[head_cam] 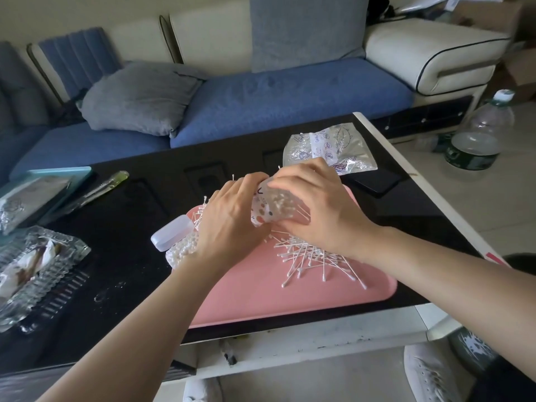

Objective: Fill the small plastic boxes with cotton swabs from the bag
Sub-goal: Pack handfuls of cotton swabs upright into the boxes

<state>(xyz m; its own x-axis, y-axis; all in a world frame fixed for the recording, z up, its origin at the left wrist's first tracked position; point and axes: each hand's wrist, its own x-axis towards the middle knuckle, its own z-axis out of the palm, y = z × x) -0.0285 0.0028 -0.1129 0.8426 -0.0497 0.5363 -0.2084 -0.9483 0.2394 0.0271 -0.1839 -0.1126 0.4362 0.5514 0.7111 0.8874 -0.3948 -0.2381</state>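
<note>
Both hands grip a clear printed bag of cotton swabs [274,206] above the pink tray [261,294]. My left hand [229,219] holds its left end and my right hand [316,207] wraps its right side. Loose swabs [307,256] lie scattered on the tray under my right hand. A small plastic box [181,250] packed with swabs sits at the tray's left edge, its hinged lid [172,233] standing open. Part of the box is hidden by my left wrist.
An empty crumpled swab bag [330,150] lies at the back right of the black table [130,256], near a dark phone [374,181]. A clear ribbed tray [34,271] and a teal box [43,184] sit left. A water bottle [478,134] stands on the floor.
</note>
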